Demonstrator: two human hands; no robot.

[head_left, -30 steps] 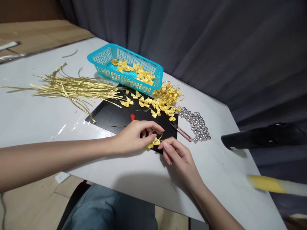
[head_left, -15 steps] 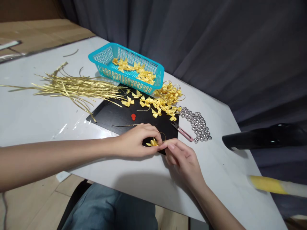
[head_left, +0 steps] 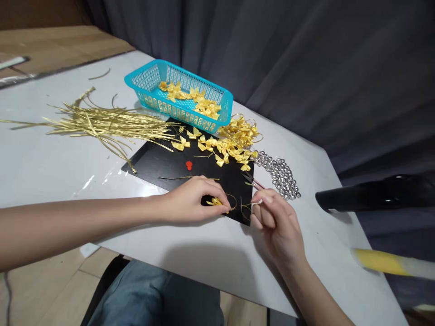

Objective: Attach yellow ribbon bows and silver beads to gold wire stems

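Thumb and fingertips of my left hand (head_left: pixel 200 199) pinch a small yellow ribbon bow (head_left: pixel 215 202), partly hidden under the fingers, with a thin gold loop beside it. My right hand (head_left: pixel 280 222) is closed in a pinch on a thin gold cord (head_left: pixel 245 207), which curls to the left of its fingers. A fine upright line near that cord is too small to name. Both hands are over the near right corner of a black board (head_left: pixel 156 158). Pink-handled thread snips (head_left: pixel 253 181) lie just beyond my right fingers, partly covered by them.
Several yellow bows (head_left: pixel 222 147) lie on the board by a blue basket (head_left: pixel 180 113) holding more. Gold ties (head_left: pixel 112 122) are spread at left, silver beads (head_left: pixel 280 174) at right. A red-headed pin (head_left: pixel 189 165) sits mid-board. A black cylinder (head_left: pixel 360 194) juts in at right.
My right hand has drawn away to the right from my left hand, with the gold cord in its fingers. It now covers part of the snips. My left hand has barely moved.
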